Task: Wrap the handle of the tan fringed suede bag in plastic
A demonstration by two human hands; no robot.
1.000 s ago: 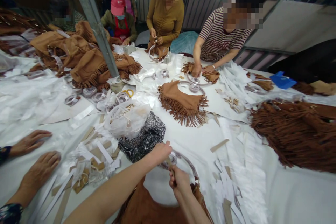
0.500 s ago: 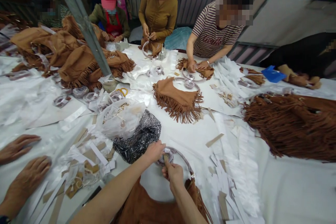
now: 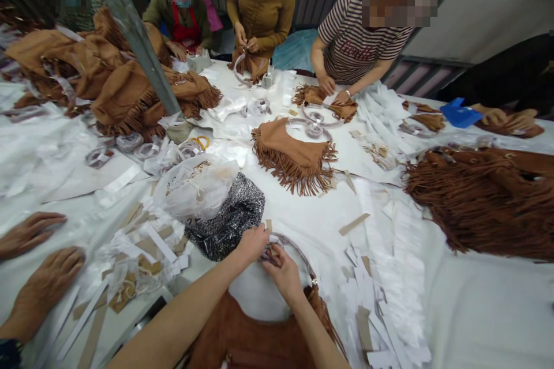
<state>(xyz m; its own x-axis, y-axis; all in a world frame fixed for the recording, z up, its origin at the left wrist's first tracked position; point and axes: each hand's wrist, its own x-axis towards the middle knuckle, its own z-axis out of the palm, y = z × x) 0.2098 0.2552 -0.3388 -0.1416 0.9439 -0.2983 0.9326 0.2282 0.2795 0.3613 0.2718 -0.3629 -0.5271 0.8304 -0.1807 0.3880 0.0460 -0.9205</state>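
Note:
A brown suede bag with fringe down its right side lies at the bottom, just below my forearms. Its strap, wrapped in clear film, arches up from the right end with part of it coiled. My left hand pinches the strap's coiled part from the left. Closed on the same coil from the right is my right hand. A small tan paper strip pokes up beside my left fingertips. The coil is partly hidden by my fingers.
A black-and-white patterned plastic bag and a clear bag of strings lie ahead. Paper strips are scattered right. Another fringed bag lies beyond; co-worker's hands rest left. A metal post rises at left.
The tan strip, earlier upright between my right fingers, now shows above my left fingertips. My right hand has shifted slightly up and left onto the coil. The view has tilted slightly.

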